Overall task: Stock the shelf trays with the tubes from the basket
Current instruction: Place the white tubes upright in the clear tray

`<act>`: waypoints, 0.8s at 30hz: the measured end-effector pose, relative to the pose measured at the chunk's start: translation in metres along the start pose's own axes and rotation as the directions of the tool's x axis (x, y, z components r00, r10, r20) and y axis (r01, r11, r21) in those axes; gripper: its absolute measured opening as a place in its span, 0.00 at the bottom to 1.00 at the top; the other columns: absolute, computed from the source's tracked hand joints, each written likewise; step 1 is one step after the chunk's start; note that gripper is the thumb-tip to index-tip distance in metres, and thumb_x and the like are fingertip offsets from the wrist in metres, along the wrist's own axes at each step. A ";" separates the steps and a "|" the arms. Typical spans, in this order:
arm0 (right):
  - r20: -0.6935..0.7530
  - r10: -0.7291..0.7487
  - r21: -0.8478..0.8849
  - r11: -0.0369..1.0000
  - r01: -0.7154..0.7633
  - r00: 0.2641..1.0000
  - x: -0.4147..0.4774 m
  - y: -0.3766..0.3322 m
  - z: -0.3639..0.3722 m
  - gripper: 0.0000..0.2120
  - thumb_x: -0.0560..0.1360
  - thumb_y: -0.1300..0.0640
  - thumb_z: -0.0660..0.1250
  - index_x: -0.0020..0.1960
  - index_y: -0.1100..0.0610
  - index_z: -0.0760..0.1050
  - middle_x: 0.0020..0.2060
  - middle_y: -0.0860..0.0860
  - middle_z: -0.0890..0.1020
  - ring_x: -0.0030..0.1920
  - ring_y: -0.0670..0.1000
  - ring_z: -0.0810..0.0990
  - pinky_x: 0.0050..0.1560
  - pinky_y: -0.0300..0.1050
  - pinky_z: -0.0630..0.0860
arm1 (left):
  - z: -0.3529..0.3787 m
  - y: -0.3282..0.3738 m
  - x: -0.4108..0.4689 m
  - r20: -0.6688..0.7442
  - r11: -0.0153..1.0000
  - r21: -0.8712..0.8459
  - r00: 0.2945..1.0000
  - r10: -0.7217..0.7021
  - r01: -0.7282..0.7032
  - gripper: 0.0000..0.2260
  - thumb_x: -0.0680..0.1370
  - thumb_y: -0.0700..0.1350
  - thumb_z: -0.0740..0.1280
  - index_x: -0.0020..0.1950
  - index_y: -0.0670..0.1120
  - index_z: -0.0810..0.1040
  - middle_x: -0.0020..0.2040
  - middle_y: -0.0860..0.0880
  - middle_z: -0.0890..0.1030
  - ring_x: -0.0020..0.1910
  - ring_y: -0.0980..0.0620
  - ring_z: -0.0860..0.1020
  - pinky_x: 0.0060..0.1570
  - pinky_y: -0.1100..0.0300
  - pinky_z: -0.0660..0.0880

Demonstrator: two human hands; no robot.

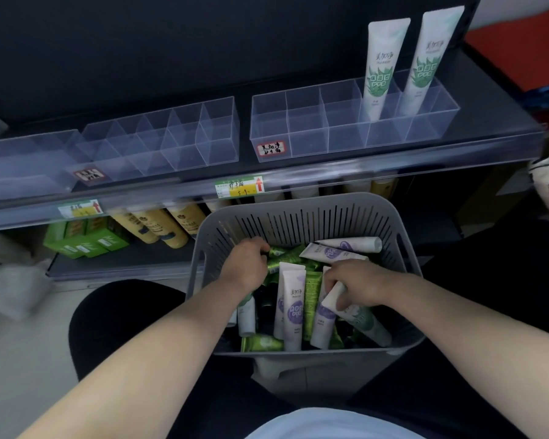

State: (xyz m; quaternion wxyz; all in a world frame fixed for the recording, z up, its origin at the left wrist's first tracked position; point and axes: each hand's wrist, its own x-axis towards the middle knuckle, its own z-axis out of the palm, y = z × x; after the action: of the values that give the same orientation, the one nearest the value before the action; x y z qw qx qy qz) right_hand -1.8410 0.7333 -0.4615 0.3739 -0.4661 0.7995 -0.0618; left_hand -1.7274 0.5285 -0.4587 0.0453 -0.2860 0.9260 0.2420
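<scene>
A dark shelf unit point(495, 99) fills the background, its upper board carrying clear divided trays behind a transparent front rail with price tags. The right tray point(301, 128) bears a handwritten label on its front left corner, and two white tubes with green leaf print point(377, 74) stand upright in its two rightmost rear compartments, their flat crimped ends up and their lower ends down in the compartments; its other compartments hold nothing. The left tray point(184, 137) is blurred toward the frame's edge, and its label cannot be read. On the lower shelf, yellow bottles point(159, 226) and green boxes point(86, 239) are partly hidden by the rail. Below, between the person's dark-clad knees, sits a grey slotted basket point(298, 217) heaped with tubes point(293, 308), white with purple print, white with green, and all green, lying at mixed angles; most run lengthwise toward the camera, while two purple ones at the far side lie crosswise. The left hand point(246, 264) reaches into the far left of the heap, fingers curled around the end of a green tube point(282, 251). The right hand point(355, 280) has its fingers wrapped around a white tube point(333, 296), whose long axis slants down to the left; its print is covered by the hand.
</scene>
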 end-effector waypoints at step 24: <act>-0.453 -0.092 0.313 0.915 0.255 0.886 0.017 -0.017 -0.015 0.07 0.75 0.54 0.68 0.52 0.47 0.77 0.46 0.46 0.81 0.46 0.46 0.78 0.43 0.47 0.75 | 0.028 -0.032 0.013 0.242 0.951 0.246 0.939 -0.245 0.185 0.22 0.78 0.35 0.59 0.72 0.40 0.62 0.68 0.38 0.69 0.63 0.39 0.72 0.59 0.51 0.71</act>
State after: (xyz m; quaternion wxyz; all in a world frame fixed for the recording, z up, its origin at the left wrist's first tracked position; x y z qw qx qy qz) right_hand -1.8436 0.7068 -0.4525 0.2612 -0.4344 0.7906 -0.3436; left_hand -1.7227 0.5120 -0.4992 0.2284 -0.3436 0.8952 0.1684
